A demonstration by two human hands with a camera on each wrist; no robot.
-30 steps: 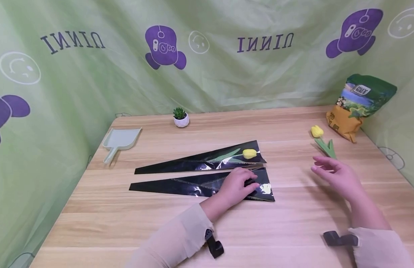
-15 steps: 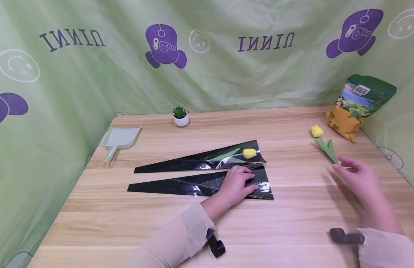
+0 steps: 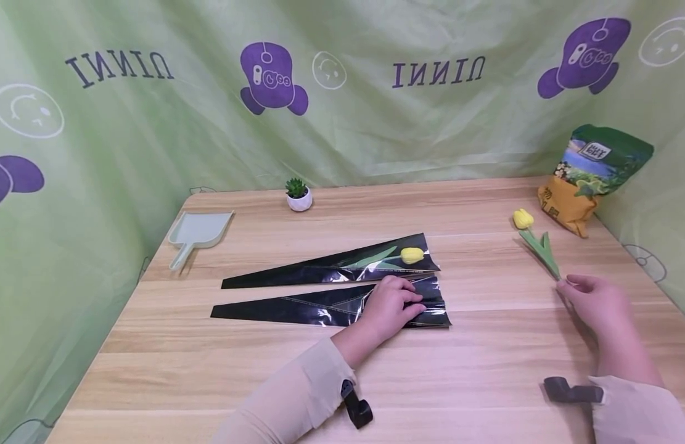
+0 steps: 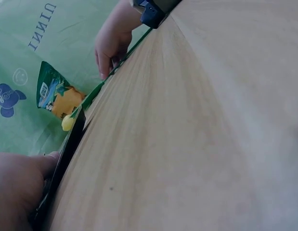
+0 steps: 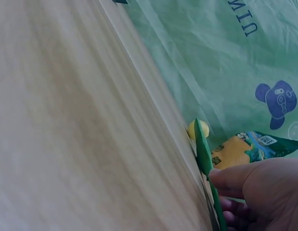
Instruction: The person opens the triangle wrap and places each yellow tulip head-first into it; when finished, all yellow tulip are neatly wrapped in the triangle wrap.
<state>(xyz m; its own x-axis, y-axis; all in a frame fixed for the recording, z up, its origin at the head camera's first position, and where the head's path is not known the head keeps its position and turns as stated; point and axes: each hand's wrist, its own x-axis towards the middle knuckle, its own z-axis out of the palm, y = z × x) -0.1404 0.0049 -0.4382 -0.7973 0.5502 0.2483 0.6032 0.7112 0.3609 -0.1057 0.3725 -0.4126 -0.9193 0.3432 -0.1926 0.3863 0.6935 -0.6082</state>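
In the head view my left hand (image 3: 390, 310) lies on the nearer black flower sleeve (image 3: 298, 310), close to its wide end. Thumb and fingers pinch its film, which is creased between them. Just behind lies a second black sleeve (image 3: 287, 271) with a yellow tulip (image 3: 412, 255) inside. On the right, my right hand (image 3: 600, 305) pinches the lower stem end of another yellow tulip (image 3: 542, 250), whose head points away from me. The right wrist view shows thumb and fingers on this tulip's green stem (image 5: 215, 197).
At the back right stands a green and orange snack bag (image 3: 589, 176). A small potted succulent (image 3: 299, 195) sits at the back edge, and a pale dustpan (image 3: 200, 233) lies at the left. Printed green cloth (image 3: 364, 135) hangs behind the wooden table (image 3: 459, 382).
My right hand has moved right and taken the stem end of the loose tulip. The left thumb has drawn closer to the fingers, and the nearer sleeve's wide end has buckled.
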